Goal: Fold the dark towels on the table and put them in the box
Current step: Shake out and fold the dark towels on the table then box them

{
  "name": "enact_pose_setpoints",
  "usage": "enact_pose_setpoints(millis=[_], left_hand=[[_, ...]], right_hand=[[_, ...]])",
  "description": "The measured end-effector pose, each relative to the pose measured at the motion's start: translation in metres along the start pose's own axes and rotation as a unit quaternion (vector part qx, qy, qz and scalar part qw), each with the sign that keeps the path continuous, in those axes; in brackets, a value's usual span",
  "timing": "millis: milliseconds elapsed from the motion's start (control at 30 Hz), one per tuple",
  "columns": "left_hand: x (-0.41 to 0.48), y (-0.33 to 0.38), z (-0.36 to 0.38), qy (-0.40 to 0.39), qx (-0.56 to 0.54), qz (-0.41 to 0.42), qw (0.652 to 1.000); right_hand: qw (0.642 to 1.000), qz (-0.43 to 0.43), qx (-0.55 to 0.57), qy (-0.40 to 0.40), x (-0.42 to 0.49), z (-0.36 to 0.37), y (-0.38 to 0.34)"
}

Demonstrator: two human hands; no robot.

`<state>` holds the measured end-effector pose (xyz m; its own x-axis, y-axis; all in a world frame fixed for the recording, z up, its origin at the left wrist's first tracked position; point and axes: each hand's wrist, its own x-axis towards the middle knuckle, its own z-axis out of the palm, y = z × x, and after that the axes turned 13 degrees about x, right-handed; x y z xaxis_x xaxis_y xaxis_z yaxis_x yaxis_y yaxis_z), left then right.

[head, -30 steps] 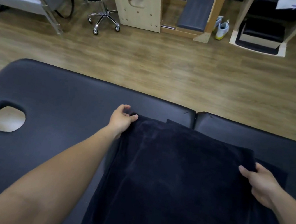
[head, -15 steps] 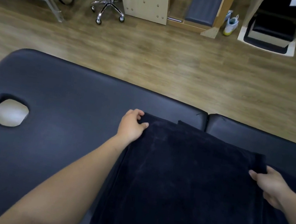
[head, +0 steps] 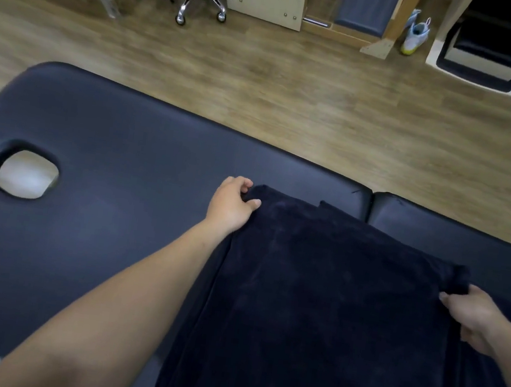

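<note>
The dark towel [head: 331,300] lies flat on the black padded table [head: 120,175] and fills the lower right of the frame, its long axis running from mid-frame down to the bottom edge. The left hand [head: 233,205] pinches the towel's upper-left corner between thumb and curled fingers. The right hand [head: 474,319], lower and near the right edge of the frame, has its fingers curled round a bunched bit of the upper-right corner. Both grips sit on the same short edge, with all the cloth below them — so the fold, I judge, means carrying that edge down the frame along the long axis. No box is in view.
</note>
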<state>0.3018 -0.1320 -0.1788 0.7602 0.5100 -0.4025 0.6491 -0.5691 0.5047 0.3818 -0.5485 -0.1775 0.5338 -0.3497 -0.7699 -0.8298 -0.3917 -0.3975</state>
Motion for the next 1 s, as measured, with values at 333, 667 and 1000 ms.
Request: enact_pose_setpoints(millis=[333,667,1000], left_hand=[[-0.043,0.019,-0.024,0.044,-0.125,0.065,0.989],[-0.061,-0.015,0.006,0.094,-0.067,-0.077,0.990],[-0.030,0.002,0.014,0.087,-0.032,-0.060,0.994]], right_hand=[[0.997,-0.010,-0.062,0.033,-0.006,0.009,-0.002],[0.997,-0.001,-0.071,0.031,0.011,0.006,0.005],[0.999,-0.020,-0.046,0.018,0.012,0.003,0.003]])
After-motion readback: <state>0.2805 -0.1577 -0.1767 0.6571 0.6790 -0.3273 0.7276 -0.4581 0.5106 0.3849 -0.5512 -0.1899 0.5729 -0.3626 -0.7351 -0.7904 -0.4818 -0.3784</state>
